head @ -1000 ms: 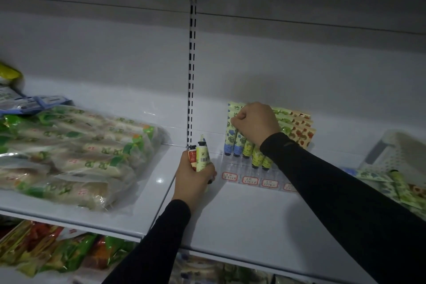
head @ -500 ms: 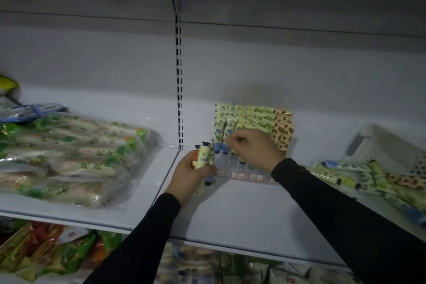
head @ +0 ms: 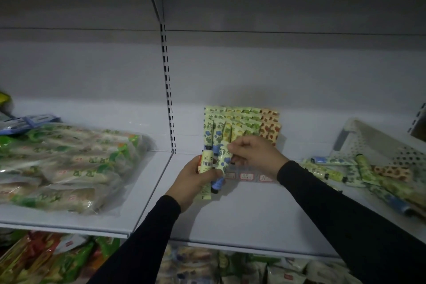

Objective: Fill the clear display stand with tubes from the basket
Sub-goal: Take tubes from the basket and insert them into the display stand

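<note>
A clear display stand (head: 247,176) with small price labels on its front stands at the back of the white shelf, and rows of patterned tubes (head: 232,125) are upright in it. My left hand (head: 192,181) grips a small bundle of tubes (head: 206,165) just in front of the stand. One of them, a tube with a blue flower print (head: 223,157), is pinched at its top by my right hand (head: 252,153). At the right a white basket (head: 373,143) lies tipped over, with several loose tubes (head: 359,172) spilled across the shelf.
Clear bags of green-and-white packaged goods (head: 66,161) fill the shelf to the left, past a slotted upright (head: 169,108). More packets (head: 41,258) sit on the shelf below. White shelf surface (head: 242,217) lies in front of the stand.
My right hand has come off the row of tubes in the stand and moved down-left to the bundle in my left hand, where it now pinches the blue-flower tube. The camera view shifted.
</note>
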`<action>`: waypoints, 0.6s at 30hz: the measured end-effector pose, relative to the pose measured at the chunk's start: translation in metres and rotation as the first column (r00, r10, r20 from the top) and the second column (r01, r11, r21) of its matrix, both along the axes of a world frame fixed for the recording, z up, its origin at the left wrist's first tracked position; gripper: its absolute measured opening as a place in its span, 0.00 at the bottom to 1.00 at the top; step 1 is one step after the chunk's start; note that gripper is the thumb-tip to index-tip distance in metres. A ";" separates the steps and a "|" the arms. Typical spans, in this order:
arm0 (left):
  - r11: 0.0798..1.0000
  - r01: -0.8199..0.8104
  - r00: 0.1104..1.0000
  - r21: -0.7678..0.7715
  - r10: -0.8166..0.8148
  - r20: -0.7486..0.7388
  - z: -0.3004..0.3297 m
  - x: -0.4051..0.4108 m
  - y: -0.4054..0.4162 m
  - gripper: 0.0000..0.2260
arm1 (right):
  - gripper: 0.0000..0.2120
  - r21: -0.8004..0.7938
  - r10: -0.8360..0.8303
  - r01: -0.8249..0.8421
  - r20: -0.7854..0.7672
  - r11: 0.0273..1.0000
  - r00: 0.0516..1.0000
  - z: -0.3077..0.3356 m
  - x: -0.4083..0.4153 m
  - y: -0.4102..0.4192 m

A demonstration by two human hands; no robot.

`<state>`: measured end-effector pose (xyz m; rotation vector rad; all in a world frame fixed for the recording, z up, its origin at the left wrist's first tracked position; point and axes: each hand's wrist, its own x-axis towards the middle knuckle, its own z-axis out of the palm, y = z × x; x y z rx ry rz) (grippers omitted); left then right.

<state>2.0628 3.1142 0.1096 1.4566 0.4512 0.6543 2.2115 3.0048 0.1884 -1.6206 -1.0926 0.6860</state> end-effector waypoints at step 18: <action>0.913 -0.408 0.912 0.002 0.408 0.030 -0.022 -0.014 0.028 0.10 | 0.10 0.252 -0.351 0.249 0.558 0.935 0.752 0.034 0.006 0.037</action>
